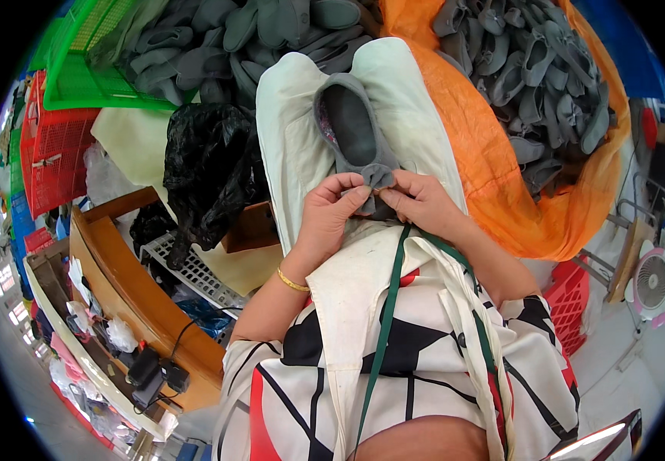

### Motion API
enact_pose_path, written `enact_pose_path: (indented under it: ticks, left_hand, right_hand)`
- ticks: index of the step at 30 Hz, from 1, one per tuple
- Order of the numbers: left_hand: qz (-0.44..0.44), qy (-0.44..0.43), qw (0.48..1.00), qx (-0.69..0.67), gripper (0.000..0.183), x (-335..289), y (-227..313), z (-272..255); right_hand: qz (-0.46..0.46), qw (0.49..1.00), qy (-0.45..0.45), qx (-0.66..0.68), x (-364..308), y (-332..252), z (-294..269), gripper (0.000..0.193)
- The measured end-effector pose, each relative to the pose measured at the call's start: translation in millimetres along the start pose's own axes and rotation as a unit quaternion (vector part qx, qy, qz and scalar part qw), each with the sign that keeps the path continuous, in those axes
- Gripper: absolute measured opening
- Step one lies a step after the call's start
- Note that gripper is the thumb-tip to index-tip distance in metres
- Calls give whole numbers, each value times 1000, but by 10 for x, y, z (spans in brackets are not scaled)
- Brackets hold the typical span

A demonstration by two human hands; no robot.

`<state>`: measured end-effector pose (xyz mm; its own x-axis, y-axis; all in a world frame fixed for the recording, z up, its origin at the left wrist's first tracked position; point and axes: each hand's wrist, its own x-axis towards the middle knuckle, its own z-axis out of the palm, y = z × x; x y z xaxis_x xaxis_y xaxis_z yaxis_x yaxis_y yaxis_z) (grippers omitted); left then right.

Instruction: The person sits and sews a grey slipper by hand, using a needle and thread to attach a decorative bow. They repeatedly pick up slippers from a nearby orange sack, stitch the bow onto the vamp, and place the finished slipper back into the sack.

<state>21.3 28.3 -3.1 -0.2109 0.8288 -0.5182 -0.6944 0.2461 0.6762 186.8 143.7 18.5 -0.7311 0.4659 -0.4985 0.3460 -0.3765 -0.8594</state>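
A grey fabric slipper (352, 127) with a patterned inner lining lies on my lap, its heel pointing away from me. At its toe end sits a grey bow (378, 175). My left hand (334, 206) pinches the bow's left side between thumb and fingers. On the other side my right hand (423, 203) has its fingertips closed on the bow too. Both hands hide most of the toe, and I cannot make out whether a thread or needle is between the fingers. A pale apron (294, 100) covers my thighs under the slipper.
An orange sack (475, 161) full of grey slippers stands at my right. Ahead on the left, more grey slippers (202, 61) lie by a green crate (79, 88). A black plastic bag (209, 161), a wooden desk (156, 307) and a red crate (56, 154) are left. A fan (653, 280) stands far right.
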Motion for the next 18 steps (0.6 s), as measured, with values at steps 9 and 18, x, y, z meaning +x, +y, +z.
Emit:
enact_pose_path:
  ticks: [9,18]
  left_hand:
    - [8,-20,999,39,19,-3,25,3]
    - [15,4,998,56,17,-7,49,47]
  right_hand:
    - [25,1000,14,0,44,-20,57,10]
    - [-1,999,-32,36,85,23,42,15]
